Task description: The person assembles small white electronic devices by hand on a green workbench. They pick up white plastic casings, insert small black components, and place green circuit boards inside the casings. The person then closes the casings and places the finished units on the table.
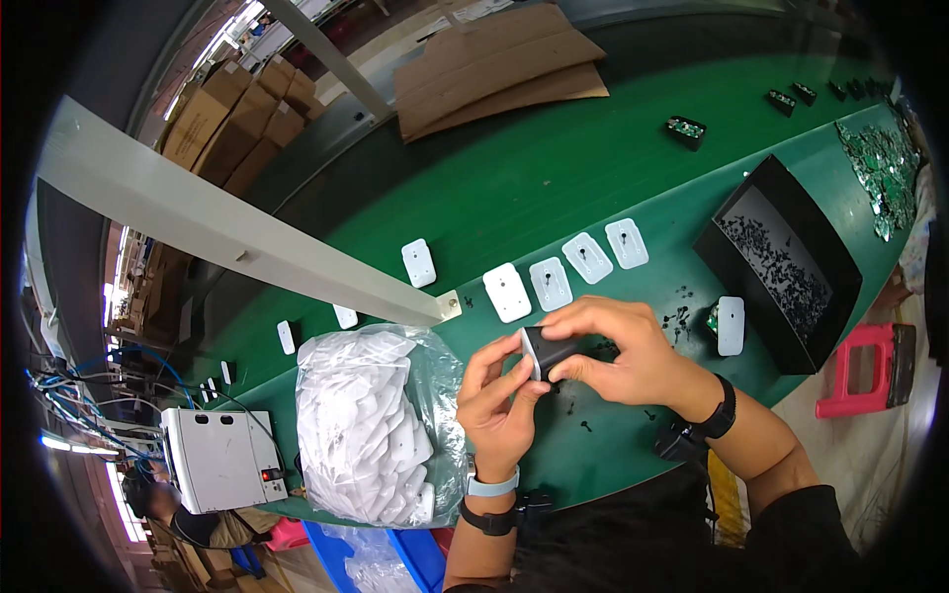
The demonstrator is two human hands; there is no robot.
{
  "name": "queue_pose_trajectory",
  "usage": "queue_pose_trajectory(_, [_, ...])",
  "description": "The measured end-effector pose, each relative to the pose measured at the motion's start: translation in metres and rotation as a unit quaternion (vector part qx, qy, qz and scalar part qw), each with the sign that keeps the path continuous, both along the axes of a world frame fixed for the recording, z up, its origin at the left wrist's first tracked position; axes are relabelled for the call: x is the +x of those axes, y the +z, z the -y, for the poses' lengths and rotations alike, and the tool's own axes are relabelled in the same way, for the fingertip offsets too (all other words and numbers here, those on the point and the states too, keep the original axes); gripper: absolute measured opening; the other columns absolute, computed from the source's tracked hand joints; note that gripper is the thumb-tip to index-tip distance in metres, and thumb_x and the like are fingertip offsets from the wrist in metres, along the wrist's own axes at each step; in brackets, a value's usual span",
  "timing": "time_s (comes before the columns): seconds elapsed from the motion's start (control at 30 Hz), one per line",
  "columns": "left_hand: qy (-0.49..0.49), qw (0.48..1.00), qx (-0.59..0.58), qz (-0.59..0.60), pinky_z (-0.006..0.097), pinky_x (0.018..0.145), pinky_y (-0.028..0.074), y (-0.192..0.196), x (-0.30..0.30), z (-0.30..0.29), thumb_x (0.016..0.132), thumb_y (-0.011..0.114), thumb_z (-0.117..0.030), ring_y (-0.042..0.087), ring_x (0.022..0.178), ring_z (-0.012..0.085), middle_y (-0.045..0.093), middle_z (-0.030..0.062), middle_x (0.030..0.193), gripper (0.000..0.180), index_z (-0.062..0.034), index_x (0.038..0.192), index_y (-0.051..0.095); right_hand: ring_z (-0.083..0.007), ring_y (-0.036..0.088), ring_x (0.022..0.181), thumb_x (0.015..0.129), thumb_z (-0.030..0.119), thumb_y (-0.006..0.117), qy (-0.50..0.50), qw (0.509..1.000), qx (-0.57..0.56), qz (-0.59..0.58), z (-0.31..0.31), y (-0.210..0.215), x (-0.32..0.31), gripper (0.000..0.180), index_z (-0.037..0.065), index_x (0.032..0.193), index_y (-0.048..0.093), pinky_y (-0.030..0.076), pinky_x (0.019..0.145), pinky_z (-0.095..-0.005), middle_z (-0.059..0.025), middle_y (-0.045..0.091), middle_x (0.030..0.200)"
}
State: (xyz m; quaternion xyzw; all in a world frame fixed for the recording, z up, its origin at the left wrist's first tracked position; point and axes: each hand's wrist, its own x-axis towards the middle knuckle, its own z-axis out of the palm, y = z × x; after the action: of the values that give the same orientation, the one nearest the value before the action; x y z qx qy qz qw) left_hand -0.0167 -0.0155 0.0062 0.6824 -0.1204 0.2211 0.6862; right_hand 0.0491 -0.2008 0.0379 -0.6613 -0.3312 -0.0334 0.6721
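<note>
Between my two hands is a small black plastic case with a white cover (546, 354) on its left side. My left hand (497, 405) grips the white side with bent fingers and thumb. Thumb and fingers of my right hand (623, 351) close around the black side. Just beyond my hands, a white cover (507, 293) lies beside several translucent shells (587, 257), each with a small dark part in it. Loose black screw-like pieces (678, 321) are scattered right of my right hand. Another case with a white cover (730, 326) rests near them.
A clear bag of white covers (361, 425) lies left of my hands. Far right stand a black bin (761, 198) of small black parts and a circuit-board pile (880, 183). Board-filled black cases (685, 131) sit on the green belt. A pale metal post (237, 232) slants across.
</note>
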Motion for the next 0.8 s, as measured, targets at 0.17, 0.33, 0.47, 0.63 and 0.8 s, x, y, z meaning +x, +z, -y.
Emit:
queue_pose_trajectory(0.17, [0.087, 0.992, 0.072, 0.052, 0.040, 0.096, 0.053, 0.001, 0.006, 0.004, 0.079, 0.083, 0.000, 0.065, 0.112, 0.0313, 0.066, 0.0189, 0.123, 0.039, 0.0016, 0.115, 0.068, -0.0245, 0.068, 0.114, 0.089, -0.001, 0.073, 0.032, 0.989, 0.066, -0.128, -0.013, -0.011, -0.006, 0.038, -0.001, 0.123, 0.058, 0.058, 0.095, -0.0371, -0.0156, 0.068, 0.123])
queue_pose_trajectory(0.33, [0.148, 0.971, 0.153, 0.108, 0.041, 0.093, 0.054, 0.002, 0.010, 0.003, 0.074, 0.085, 0.001, 0.066, 0.108, 0.0340, 0.068, 0.0182, 0.120, 0.043, 0.0008, 0.112, 0.065, -0.0236, 0.058, 0.126, 0.090, -0.005, 0.070, 0.114, 0.950, 0.169, -0.237, -0.017, -0.008, -0.011, 0.038, 0.000, 0.124, 0.054, 0.051, 0.105, -0.0380, -0.0190, 0.054, 0.142])
queue_pose_trajectory(0.47, [0.168, 0.944, 0.252, 0.131, 0.042, 0.099, 0.050, 0.004, 0.004, 0.010, 0.072, 0.084, 0.004, 0.062, 0.111, 0.0312, 0.065, 0.0191, 0.120, 0.047, 0.0008, 0.112, 0.059, -0.0227, 0.054, 0.131, 0.088, -0.008, 0.069, 0.086, 0.964, 0.158, -0.196, -0.027, -0.023, -0.018, 0.048, 0.004, 0.130, 0.047, 0.046, 0.109, -0.0388, -0.0181, 0.052, 0.143])
queue_pose_trajectory(0.63, [0.114, 0.985, 0.118, 0.051, 0.038, 0.093, 0.051, 0.005, 0.007, 0.016, 0.074, 0.078, 0.007, 0.063, 0.104, 0.0290, 0.063, 0.0162, 0.113, 0.048, 0.0022, 0.117, 0.057, -0.0225, 0.051, 0.133, 0.088, -0.011, 0.066, 0.061, 0.970, 0.147, -0.182, -0.026, -0.027, -0.007, 0.043, 0.002, 0.127, 0.051, 0.045, 0.109, -0.0391, -0.0173, 0.052, 0.142])
queue_pose_trajectory(0.8, [0.103, 0.990, 0.097, -0.030, 0.033, 0.085, 0.052, 0.008, 0.001, 0.010, 0.081, 0.072, 0.006, 0.064, 0.093, 0.0227, 0.065, 0.0142, 0.105, 0.031, 0.0026, 0.110, 0.062, -0.0221, 0.059, 0.124, 0.087, -0.012, 0.068, 0.049, 0.974, 0.131, -0.177, -0.007, -0.008, 0.012, 0.042, -0.002, 0.127, 0.059, 0.055, 0.100, -0.0382, -0.0157, 0.060, 0.135])
